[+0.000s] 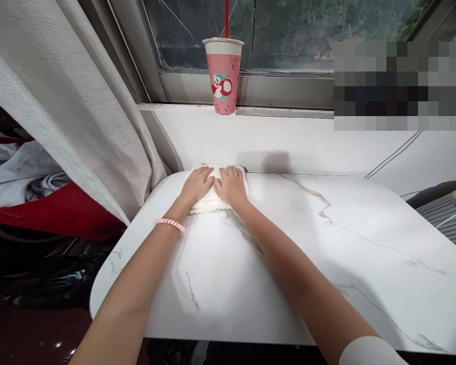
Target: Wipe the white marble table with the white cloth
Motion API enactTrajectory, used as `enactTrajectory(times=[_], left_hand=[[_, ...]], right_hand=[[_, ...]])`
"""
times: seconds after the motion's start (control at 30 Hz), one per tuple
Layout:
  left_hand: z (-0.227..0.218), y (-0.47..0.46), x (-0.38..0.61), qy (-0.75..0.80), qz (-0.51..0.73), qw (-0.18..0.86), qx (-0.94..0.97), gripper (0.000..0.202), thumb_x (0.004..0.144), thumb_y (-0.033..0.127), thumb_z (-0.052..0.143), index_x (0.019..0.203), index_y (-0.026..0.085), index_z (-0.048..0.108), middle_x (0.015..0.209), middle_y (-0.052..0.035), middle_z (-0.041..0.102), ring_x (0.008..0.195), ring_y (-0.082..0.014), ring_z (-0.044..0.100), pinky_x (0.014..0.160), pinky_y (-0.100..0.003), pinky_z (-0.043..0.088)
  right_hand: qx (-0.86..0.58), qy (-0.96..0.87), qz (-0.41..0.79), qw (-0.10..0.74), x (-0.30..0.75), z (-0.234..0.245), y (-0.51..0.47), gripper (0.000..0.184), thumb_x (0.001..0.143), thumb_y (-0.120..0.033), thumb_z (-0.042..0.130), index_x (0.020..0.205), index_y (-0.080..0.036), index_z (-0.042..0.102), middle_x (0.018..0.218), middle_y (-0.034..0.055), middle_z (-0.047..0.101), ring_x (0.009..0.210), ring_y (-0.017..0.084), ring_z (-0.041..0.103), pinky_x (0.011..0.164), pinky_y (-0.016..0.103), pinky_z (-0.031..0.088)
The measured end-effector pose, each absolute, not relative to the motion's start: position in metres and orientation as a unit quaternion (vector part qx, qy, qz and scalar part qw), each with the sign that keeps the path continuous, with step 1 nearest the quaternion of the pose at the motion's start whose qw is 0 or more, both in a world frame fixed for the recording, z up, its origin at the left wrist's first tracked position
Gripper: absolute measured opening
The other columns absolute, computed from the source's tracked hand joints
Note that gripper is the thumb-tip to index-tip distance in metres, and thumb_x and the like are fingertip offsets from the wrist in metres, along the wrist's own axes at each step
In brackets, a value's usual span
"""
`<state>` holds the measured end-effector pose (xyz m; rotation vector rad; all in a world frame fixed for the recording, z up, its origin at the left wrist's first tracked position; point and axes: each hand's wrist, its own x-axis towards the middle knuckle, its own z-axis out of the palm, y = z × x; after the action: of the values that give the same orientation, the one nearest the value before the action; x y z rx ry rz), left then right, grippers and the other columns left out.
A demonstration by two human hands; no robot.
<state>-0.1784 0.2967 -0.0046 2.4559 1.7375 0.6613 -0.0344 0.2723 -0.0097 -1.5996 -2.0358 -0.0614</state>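
A folded white cloth lies at the far left edge of a white marble-patterned table. My left hand and my right hand rest side by side on top of it, palms down, fingers stretched flat and pressing on the cloth. A pink coiled band circles my left wrist. Most of the cloth is hidden under the hands.
A pink paper cup with a red straw stands on the windowsill behind the table. A grey curtain hangs at the left, with red and grey fabric below it. A grey slatted object sits at the right edge.
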Motion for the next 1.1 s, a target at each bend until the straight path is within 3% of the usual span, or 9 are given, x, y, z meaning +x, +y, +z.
enactTrajectory(times=[0.17,0.43,0.7,0.9,1.0,1.1], left_hand=[[-0.005,0.265,-0.200,0.563,0.193,0.000,0.804,0.044,0.095,0.030,0.036,0.134,0.018,0.053,0.143,-0.0085,0.053,0.134,-0.0237,0.045,0.115,-0.044,0.031],[-0.005,0.170,-0.190,0.553,0.151,-0.034,0.819,0.048,0.096,0.029,0.030,0.138,0.012,0.048,0.146,-0.0150,0.048,0.139,-0.0259,0.040,0.117,-0.047,0.028],[-0.002,0.075,-0.186,0.495,0.144,-0.013,0.857,0.052,0.099,0.034,0.023,0.142,0.013,0.044,0.149,-0.0128,0.046,0.141,-0.0251,0.037,0.117,-0.049,0.028],[0.004,0.042,-0.203,0.504,0.141,0.005,0.852,0.051,0.099,0.034,0.023,0.142,0.016,0.045,0.149,-0.0101,0.046,0.140,-0.0244,0.038,0.117,-0.048,0.030],[0.004,0.035,-0.215,0.533,0.141,-0.002,0.834,0.052,0.098,0.035,0.025,0.141,0.017,0.048,0.147,-0.0104,0.047,0.137,-0.0261,0.041,0.115,-0.048,0.034],[0.003,0.037,-0.228,0.567,0.140,-0.004,0.811,0.053,0.097,0.036,0.024,0.138,0.014,0.050,0.143,-0.0126,0.051,0.135,-0.0273,0.043,0.114,-0.048,0.035]], right_hand=[[-0.587,-0.762,-0.007,0.274,-0.056,-0.009,0.240,0.035,0.095,-0.027,0.042,0.121,-0.009,0.059,0.131,0.0207,0.056,0.132,0.032,0.040,0.111,0.048,0.026],[-0.558,-0.789,-0.027,0.257,-0.044,-0.013,0.148,0.046,0.096,-0.027,0.040,0.138,-0.008,0.049,0.150,0.0210,0.041,0.141,0.033,0.033,0.115,0.057,0.018],[-0.513,-0.843,-0.092,0.135,-0.028,0.008,0.049,0.055,0.095,-0.031,0.039,0.135,0.005,0.048,0.130,0.0309,0.056,0.120,0.040,0.052,0.108,0.061,0.028],[-0.502,-0.857,-0.066,0.094,-0.046,0.019,0.024,0.055,0.094,-0.033,0.038,0.131,0.006,0.050,0.124,0.0329,0.057,0.114,0.044,0.054,0.095,0.060,0.040],[-0.485,-0.865,-0.035,0.123,-0.056,0.016,0.025,0.055,0.094,-0.034,0.040,0.132,0.006,0.048,0.131,0.0337,0.052,0.121,0.044,0.049,0.097,0.063,0.037],[-0.459,-0.867,0.017,0.192,-0.063,0.009,0.034,0.052,0.096,-0.033,0.039,0.136,0.000,0.045,0.145,0.0273,0.044,0.135,0.039,0.037,0.108,0.059,0.029]])
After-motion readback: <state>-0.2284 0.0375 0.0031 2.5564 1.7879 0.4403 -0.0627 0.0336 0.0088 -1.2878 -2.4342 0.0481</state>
